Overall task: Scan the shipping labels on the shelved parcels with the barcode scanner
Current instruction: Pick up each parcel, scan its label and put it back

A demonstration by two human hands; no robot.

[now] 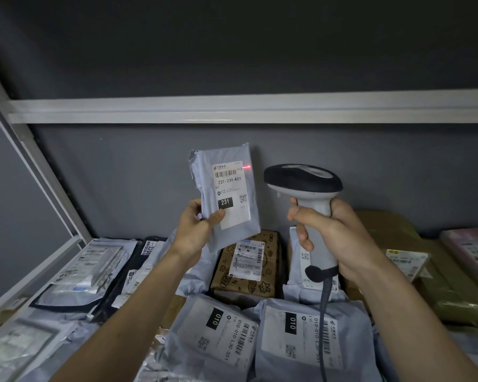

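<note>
The left hand (196, 227) pinches a grey parcel (226, 197) upright, lifted above the shelf; the red beam (246, 167) touches only its label's right edge, so this scan looks unfinished, many parcels remaining; the right hand (334, 238) grips the scanner (304, 186), open air between them

Held parcel (226, 194) raised above shelved parcels, left of barcode scanner (308, 205). Printed box (246, 266) behind two mailers (213, 334) lying side by side. Right-hand stack (398, 244) apparently boxes.
</note>
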